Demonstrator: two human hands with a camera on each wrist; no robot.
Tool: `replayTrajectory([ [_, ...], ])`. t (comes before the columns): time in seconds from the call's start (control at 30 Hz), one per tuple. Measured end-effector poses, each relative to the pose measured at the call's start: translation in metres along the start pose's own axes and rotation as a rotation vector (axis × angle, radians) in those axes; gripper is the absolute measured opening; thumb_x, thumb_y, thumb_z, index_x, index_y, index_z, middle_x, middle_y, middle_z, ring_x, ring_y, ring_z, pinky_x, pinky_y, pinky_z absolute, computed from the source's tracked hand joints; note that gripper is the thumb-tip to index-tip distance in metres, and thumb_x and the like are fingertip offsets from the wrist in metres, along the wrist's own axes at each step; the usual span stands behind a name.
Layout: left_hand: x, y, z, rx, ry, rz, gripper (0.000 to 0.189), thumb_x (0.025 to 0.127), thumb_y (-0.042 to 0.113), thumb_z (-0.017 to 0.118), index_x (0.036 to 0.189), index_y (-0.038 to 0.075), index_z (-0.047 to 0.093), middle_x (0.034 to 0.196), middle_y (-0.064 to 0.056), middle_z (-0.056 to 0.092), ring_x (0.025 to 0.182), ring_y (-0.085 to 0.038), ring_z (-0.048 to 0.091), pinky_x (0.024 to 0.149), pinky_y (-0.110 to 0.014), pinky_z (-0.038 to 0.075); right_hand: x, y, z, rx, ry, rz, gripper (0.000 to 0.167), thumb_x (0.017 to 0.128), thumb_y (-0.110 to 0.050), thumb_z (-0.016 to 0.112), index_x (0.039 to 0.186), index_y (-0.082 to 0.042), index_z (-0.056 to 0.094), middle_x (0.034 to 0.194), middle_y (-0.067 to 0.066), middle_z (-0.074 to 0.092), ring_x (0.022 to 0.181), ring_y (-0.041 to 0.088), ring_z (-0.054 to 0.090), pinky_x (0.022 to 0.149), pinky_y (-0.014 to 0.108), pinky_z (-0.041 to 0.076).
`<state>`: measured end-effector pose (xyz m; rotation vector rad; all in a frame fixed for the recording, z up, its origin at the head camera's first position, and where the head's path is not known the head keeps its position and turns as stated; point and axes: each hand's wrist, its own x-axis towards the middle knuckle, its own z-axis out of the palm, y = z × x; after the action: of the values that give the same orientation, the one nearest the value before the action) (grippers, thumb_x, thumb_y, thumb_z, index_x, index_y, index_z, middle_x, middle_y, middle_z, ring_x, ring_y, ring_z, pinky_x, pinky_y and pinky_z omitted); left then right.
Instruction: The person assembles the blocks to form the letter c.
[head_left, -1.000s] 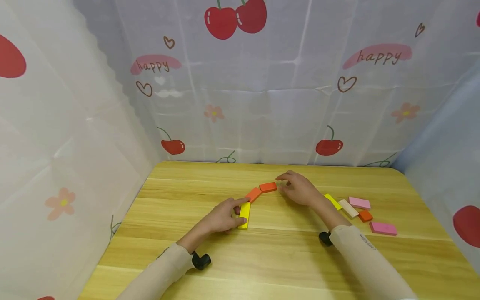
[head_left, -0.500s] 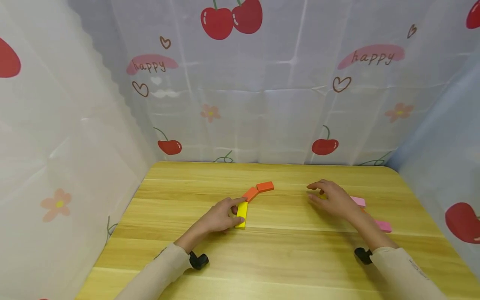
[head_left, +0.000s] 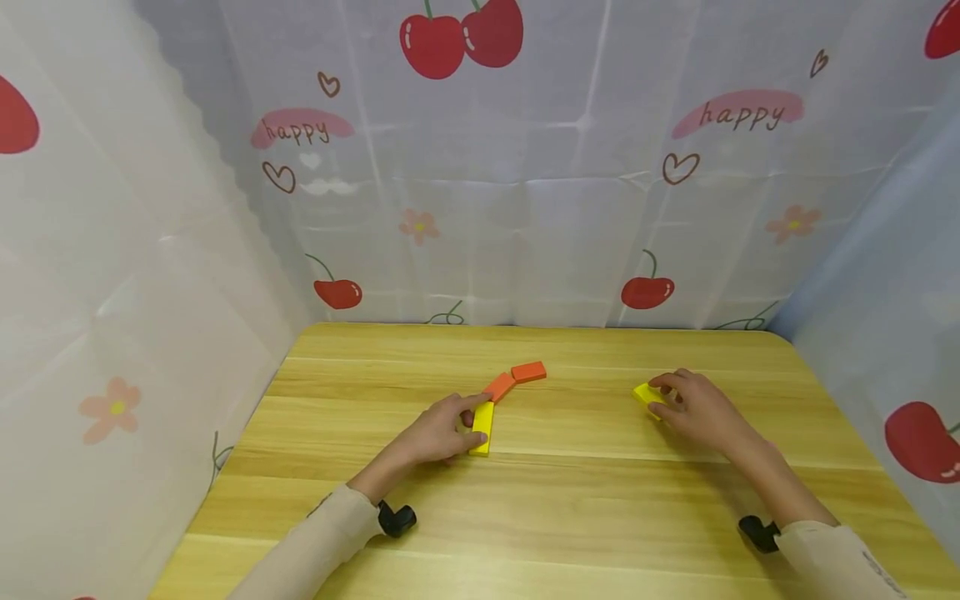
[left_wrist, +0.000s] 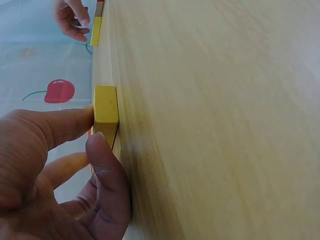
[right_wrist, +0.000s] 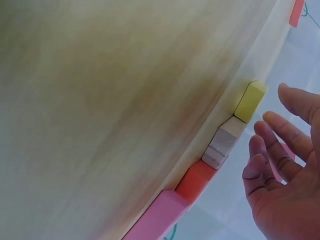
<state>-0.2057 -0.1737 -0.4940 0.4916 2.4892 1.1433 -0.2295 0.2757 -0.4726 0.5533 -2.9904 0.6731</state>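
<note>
My left hand (head_left: pixel 441 431) grips a flat yellow block (head_left: pixel 482 428), the thumb on its near end and the index finger reaching to its far end. Close up in the left wrist view, fingers lie against this yellow block (left_wrist: pixel 106 105). Beyond it, an orange block (head_left: pixel 500 387) and a second orange block (head_left: pixel 528 372) continue a curved row. At the right, my right hand (head_left: pixel 701 408) hovers around another yellow block (head_left: pixel 643 393). The right wrist view shows spread fingers beside that yellow block (right_wrist: pixel 250 102), with a gap between.
A beige block (right_wrist: pixel 224 140), a red-orange block (right_wrist: pixel 196 180) and a pink block (right_wrist: pixel 159 216) stretch away from the right yellow block. In the head view, my right hand and forearm hide most of them. A cherry-print curtain (head_left: pixel 525 233) stands behind the wooden table (head_left: pixel 570 508).
My right hand has moved right, from the end of the orange blocks to the right yellow block. My left hand keeps its place on its yellow block. The head view has shifted slightly.
</note>
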Motion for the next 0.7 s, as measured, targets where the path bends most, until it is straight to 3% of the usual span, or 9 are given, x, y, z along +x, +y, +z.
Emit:
replayTrajectory([
  [0.27, 0.0006, -0.0013, 0.0003, 0.011, 0.006, -0.003, 0.07, 0.102, 0.023, 0.076, 0.165, 0.022, 0.046, 0.111, -0.011, 0.052, 0.052, -0.013, 0.048, 0.048, -0.022, 0.047, 0.0017, 0.0019, 0.0042, -0.01, -0.017, 0.036, 0.05, 0.097, -0.026, 0.081, 0.136, 0.002, 0.067, 0.114, 0.019, 0.073, 0.092, 0.026, 0.066, 0.082, 0.049, 0.057],
  [0.7, -0.0019, 0.0006, -0.0004, 0.002, -0.007, 0.005, 0.071, 0.103, 0.024, 0.075, 0.167, 0.021, 0.044, 0.114, -0.011, 0.052, 0.051, -0.013, 0.048, 0.048, -0.023, 0.046, 0.0017, 0.0023, 0.0047, 0.0, -0.034, 0.095, 0.043, 0.097, -0.027, 0.08, 0.127, 0.001, 0.07, 0.11, 0.015, 0.075, 0.088, 0.02, 0.067, 0.08, 0.044, 0.057],
])
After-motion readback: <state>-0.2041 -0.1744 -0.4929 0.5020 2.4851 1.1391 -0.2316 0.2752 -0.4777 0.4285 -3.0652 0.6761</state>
